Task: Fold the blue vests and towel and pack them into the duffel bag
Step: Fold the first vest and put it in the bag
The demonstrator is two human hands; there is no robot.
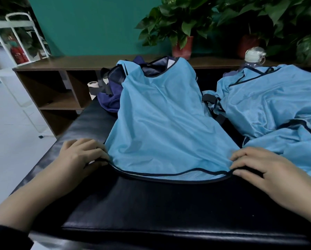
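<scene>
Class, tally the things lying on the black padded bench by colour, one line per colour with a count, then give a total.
Light blue: 2, the spread vest held at its hem corners by the left hand and right hand, and the heap of vests (number within unclear).
Navy: 1, the duffel bag.
Total: 3.

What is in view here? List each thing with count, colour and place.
vest: one, light blue, spread on the bench, top over the bag
vest pile: count unclear, light blue, right
duffel bag: one, navy, behind the vest
bench: one, black, under everything
bottle: one, clear, white cap, behind the pile
plants: two, green, red pots, on the shelf
shelf: one, brown, by the teal wall
left hand: holds the hem's left corner
right hand: holds the hem's right corner
</scene>
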